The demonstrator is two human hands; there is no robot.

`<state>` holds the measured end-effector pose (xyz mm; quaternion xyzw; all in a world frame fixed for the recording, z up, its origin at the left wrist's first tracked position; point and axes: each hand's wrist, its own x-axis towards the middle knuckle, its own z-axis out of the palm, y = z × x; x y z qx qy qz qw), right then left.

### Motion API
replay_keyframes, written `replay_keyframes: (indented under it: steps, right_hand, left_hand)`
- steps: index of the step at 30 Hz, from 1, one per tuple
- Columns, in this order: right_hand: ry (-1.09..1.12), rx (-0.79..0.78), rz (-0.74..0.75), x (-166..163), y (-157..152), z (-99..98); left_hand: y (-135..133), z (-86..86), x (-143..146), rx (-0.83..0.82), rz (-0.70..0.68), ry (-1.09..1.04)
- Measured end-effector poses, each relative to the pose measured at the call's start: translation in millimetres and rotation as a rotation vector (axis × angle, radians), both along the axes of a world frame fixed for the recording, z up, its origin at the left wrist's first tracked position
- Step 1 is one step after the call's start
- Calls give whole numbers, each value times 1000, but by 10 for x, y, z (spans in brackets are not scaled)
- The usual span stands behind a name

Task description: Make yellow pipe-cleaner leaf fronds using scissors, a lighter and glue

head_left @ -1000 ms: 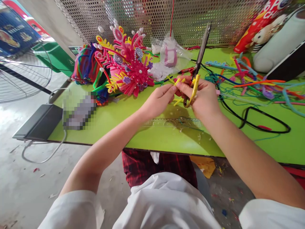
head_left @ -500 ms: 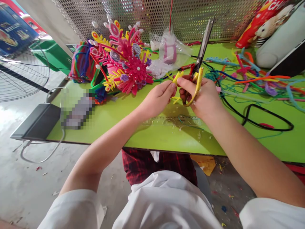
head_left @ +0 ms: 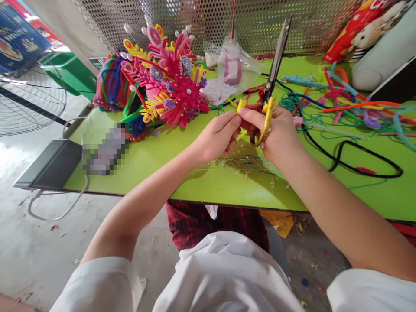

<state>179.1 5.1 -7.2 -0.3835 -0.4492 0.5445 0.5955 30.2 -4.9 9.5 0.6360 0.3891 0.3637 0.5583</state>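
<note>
The short bright-yellow fuzzy stem piece (head_left: 241, 105) is located above the middle of the surface (head_left: 156, 171), clear of the front edge, at the meeting point of both hands. The left grip (head_left: 236, 116) is closed, pinching the piece between thumb and fingers. The right grip (head_left: 247, 118) is closed around the handles of the metal scissors with yellow-wrapped handle loops (head_left: 275, 71); its thumb also bears against the yellow piece. The scissor blades point up toward the rear edge and appear nearly together. The fingers overlap here, so the full extent of the piece cannot be determined.

A transparent plastic ruler (head_left: 224, 164) lies below the hands, roughly parallel to the front edge, with a thin teal thread (head_left: 248, 161) across it. Left of the hands, toward the rear edge, stands the pink-and-yellow fuzzy-stem flower arrangement with white beads (head_left: 186, 93). A multicoloured bundle of fuzzy stems (head_left: 108, 89) is positioned beside it, toward the rear left corner. A clear plastic bag (head_left: 250, 67) containing a pink item rests near the rear edge. To the right lie a tangled pile of coloured stems (head_left: 336, 94) and a black looped stem (head_left: 367, 174).
</note>
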Motion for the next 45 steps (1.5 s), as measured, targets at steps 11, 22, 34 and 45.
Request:
replay_keyframes:
  steps: [11, 22, 34, 45]
  right_hand:
    - [-116, 30, 12, 29, 5, -29]
    - [-145, 15, -151, 27, 10, 63]
    - [40, -100, -147, 34, 20, 135]
    - [27, -74, -132, 5, 8, 94]
  left_hand:
    - [48, -36, -33, 83, 15, 83]
    - [53, 31, -19, 13, 90, 30]
    - [87, -43, -29, 223, 232, -23]
    - [99, -66, -33, 265, 292, 16]
